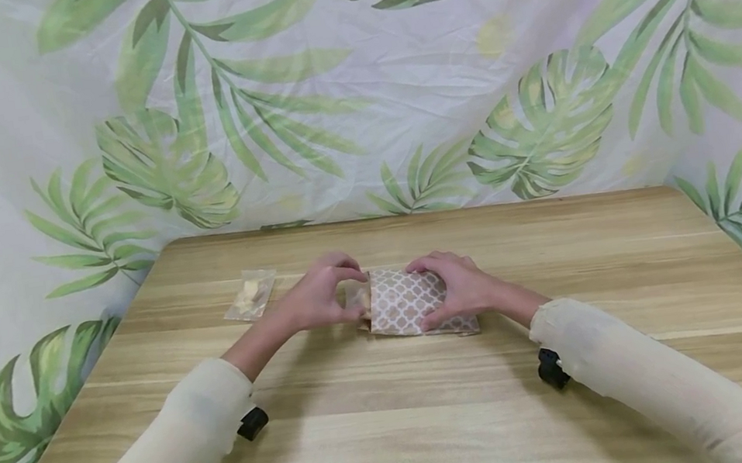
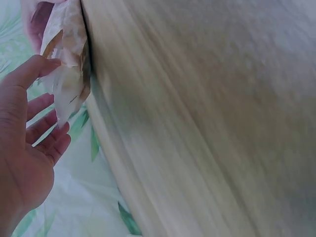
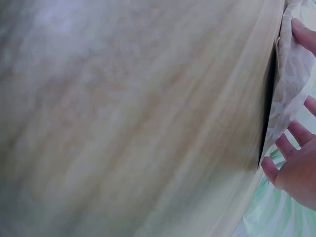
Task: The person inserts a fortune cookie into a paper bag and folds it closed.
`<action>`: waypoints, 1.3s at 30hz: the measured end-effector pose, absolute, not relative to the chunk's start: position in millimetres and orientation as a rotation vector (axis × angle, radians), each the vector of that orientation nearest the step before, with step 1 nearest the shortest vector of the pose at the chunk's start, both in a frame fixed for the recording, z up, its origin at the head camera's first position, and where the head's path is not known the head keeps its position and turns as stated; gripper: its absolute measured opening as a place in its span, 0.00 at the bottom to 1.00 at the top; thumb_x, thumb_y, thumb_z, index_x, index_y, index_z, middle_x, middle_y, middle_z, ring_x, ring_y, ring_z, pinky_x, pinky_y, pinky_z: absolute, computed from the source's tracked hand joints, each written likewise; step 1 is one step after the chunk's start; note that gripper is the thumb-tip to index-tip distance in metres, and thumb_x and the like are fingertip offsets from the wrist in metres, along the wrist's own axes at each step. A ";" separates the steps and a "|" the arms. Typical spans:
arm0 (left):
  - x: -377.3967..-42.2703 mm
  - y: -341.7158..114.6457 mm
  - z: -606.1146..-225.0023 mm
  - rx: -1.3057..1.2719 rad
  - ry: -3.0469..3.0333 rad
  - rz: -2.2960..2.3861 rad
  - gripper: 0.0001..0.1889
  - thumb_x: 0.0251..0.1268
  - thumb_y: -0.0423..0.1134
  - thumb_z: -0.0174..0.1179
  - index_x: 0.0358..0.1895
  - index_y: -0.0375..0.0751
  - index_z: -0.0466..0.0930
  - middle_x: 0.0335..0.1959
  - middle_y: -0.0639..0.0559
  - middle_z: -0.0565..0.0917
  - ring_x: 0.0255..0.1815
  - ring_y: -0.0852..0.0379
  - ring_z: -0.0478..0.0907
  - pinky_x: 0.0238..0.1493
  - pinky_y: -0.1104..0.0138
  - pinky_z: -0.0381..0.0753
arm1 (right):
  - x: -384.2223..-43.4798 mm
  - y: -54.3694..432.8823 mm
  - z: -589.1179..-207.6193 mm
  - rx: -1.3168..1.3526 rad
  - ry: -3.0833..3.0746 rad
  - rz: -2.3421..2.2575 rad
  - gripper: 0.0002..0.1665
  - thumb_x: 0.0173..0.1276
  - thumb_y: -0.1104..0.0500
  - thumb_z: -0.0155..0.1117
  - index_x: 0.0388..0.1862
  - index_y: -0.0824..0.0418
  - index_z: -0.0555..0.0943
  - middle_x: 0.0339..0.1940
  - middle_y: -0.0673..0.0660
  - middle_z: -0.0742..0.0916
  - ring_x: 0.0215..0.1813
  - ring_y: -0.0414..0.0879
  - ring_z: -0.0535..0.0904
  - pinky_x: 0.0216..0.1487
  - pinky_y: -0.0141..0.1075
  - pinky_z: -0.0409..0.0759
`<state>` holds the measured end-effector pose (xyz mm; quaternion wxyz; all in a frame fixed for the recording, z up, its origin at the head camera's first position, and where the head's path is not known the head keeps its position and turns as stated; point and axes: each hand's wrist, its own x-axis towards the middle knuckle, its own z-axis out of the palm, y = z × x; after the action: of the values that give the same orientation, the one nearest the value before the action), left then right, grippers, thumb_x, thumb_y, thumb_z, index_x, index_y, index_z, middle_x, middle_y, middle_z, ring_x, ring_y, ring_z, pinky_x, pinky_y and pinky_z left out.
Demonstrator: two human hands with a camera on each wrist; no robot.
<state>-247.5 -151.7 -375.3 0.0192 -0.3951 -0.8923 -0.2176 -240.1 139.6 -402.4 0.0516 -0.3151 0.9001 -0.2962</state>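
Observation:
A beige paper bag (image 1: pixel 397 300) with a white lattice pattern lies on its side on the wooden table. From its left end sticks out a clear plastic packet (image 2: pixel 69 89) with pale contents. My left hand (image 1: pixel 317 295) curves its thumb and fingers about this packet at the bag's mouth, the thumb tip on it in the left wrist view. Over the bag's right part, my right hand (image 1: pixel 459 288) grips it, thumb on the near side and fingers on the far side. In the right wrist view the fingertips lie along the bag's crinkled paper (image 3: pixel 291 89).
Another small clear packet (image 1: pixel 251 296) with pale yellowish pieces lies on the table (image 1: pixel 397 431) left of the left hand. Behind the table's far edge hangs a white cloth (image 1: pixel 396 103) printed with green leaves. Black wrist cameras (image 1: pixel 252 424) sit under both sleeves.

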 end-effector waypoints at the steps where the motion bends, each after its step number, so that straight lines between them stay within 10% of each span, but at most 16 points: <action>1: -248.2 -149.9 -377.2 -1.230 -2.765 -0.685 0.22 0.51 0.38 0.75 0.50 0.32 0.88 0.52 0.39 0.83 0.57 0.39 0.77 0.60 0.46 0.76 | -240.3 139.4 -403.0 -0.964 2.739 -0.902 0.55 0.46 0.43 0.86 0.72 0.59 0.75 0.64 0.60 0.81 0.69 0.60 0.72 0.67 0.63 0.64; 20: -248.3 -163.7 -373.0 -1.218 -2.839 -0.801 0.40 0.48 0.51 0.81 0.64 0.33 0.81 0.65 0.37 0.79 0.68 0.37 0.73 0.69 0.42 0.71 | -241.2 140.0 -403.8 -0.964 2.731 -0.908 0.54 0.47 0.43 0.86 0.72 0.59 0.74 0.67 0.61 0.80 0.71 0.61 0.71 0.68 0.64 0.62; 39: -258.7 -176.0 -376.9 -1.358 -2.812 -0.984 0.28 0.59 0.33 0.75 0.63 0.25 0.80 0.64 0.31 0.78 0.68 0.30 0.71 0.71 0.38 0.66 | -241.6 141.0 -404.0 -0.975 2.735 -0.906 0.55 0.47 0.42 0.85 0.72 0.59 0.74 0.67 0.61 0.80 0.72 0.61 0.71 0.68 0.64 0.63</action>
<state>-258.7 -176.0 -376.9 -0.0663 -0.4139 -0.8570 -0.2998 -241.6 141.0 -404.0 0.0501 -0.3202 0.8980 -0.2975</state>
